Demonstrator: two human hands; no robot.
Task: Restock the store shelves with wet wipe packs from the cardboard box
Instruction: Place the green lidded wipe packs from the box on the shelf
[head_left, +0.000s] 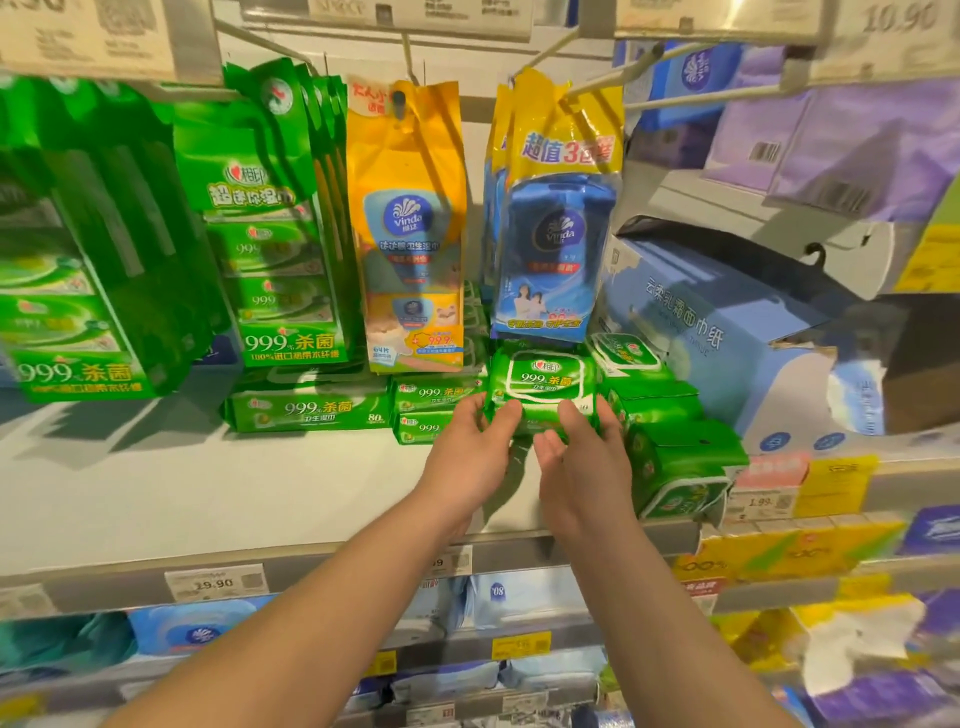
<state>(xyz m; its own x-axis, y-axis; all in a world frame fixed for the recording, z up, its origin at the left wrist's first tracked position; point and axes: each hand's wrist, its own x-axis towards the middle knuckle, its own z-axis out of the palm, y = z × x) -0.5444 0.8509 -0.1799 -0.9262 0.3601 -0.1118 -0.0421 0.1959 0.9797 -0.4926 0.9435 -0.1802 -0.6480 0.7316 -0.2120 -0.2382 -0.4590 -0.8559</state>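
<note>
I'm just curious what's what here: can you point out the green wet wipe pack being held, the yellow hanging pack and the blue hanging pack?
green wet wipe pack (540, 382): head view, top flap label.
yellow hanging pack (408, 218): head view, front logo.
blue hanging pack (558, 239): head view, front logo.

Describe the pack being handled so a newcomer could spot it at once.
On the white shelf, below the hanging blue Vinda bag, sits a green wipe pack. Unlike neighbouring green packs, it is gripped by the left hand and right hand.

White store shelf — flat green wipe packs, stacked green packs, pale-blue tissue box.
</note>
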